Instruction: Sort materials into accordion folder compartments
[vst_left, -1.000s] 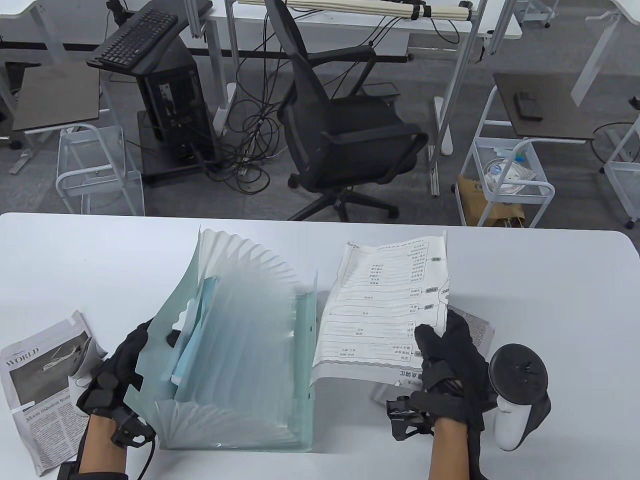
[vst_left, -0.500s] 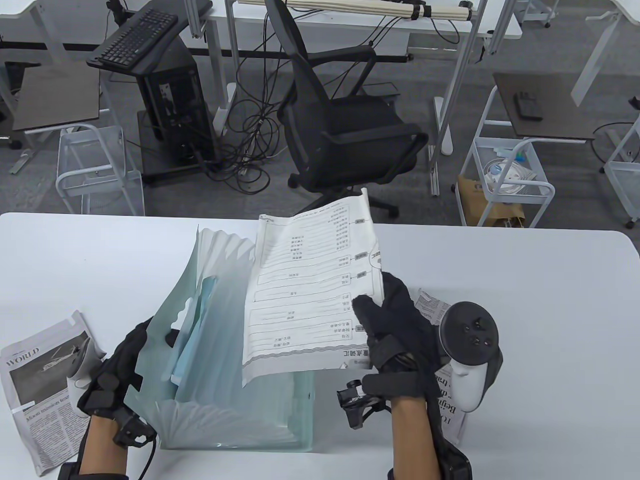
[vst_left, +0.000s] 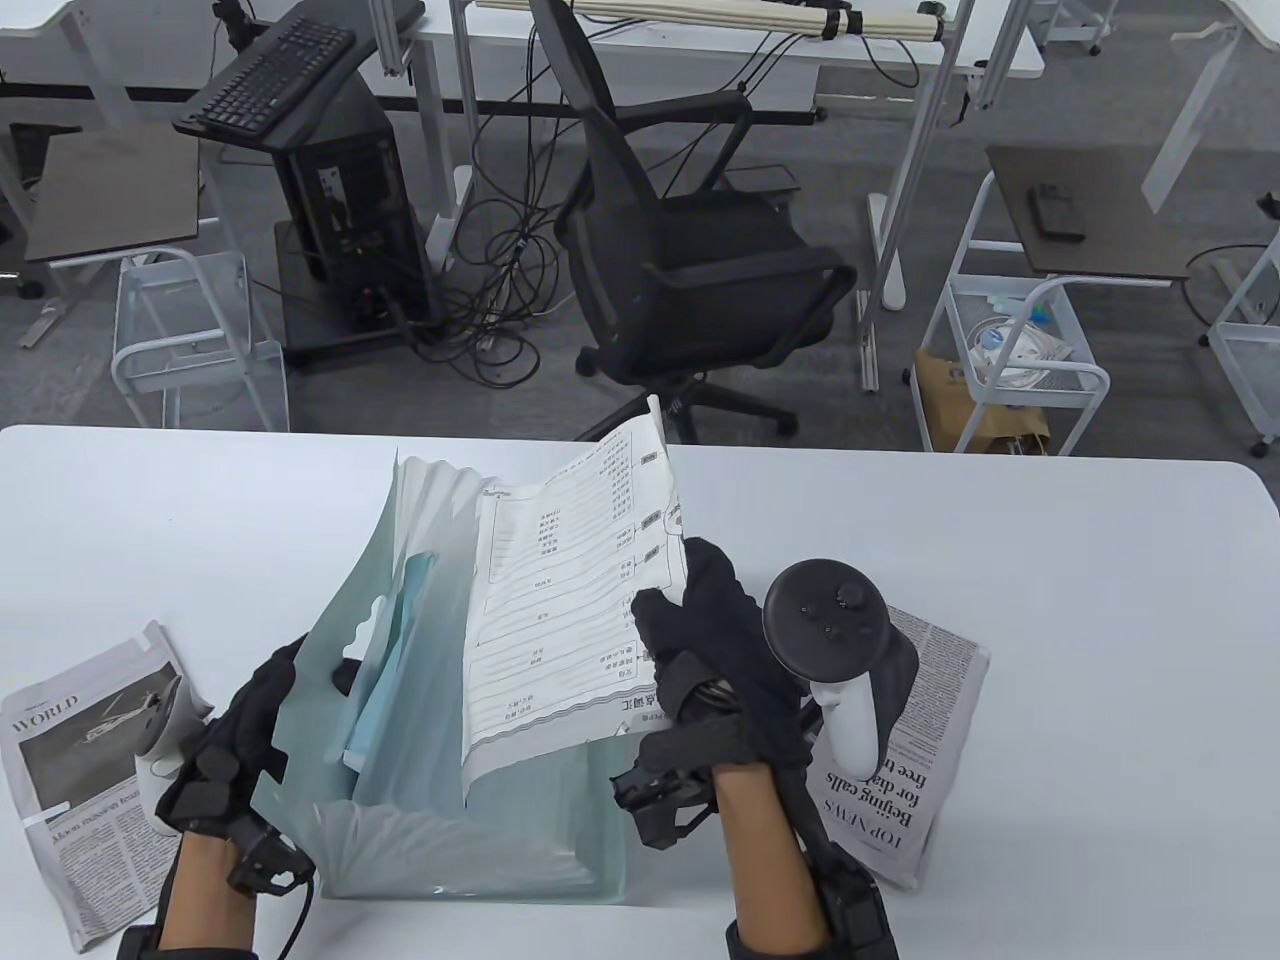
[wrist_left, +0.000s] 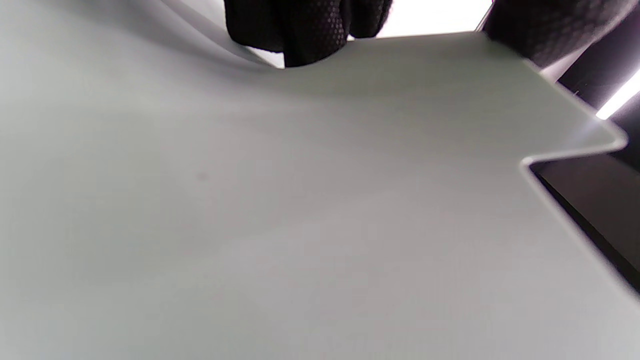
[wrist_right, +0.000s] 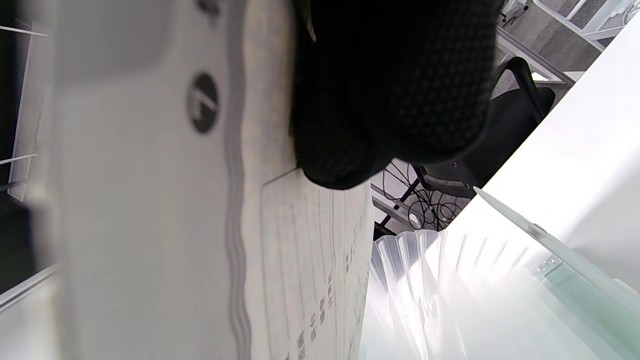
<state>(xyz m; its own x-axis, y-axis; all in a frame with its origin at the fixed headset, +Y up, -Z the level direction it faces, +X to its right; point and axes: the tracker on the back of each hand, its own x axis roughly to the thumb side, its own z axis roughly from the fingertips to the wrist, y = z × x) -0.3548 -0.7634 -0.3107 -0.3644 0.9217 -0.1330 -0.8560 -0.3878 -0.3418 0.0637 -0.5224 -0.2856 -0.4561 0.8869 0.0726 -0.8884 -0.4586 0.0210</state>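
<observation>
Fronting white table (vst_left: 1050, 560): office chair (vst_left: 690, 270), cables (vst_left: 500, 290).

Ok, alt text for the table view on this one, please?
A gloved right hand holds a printed sheet tilted above a pale green accordion folder standing fanned open on a white table, while the left hand grips the folder's front flap. A folded newspaper lies at each side.
</observation>
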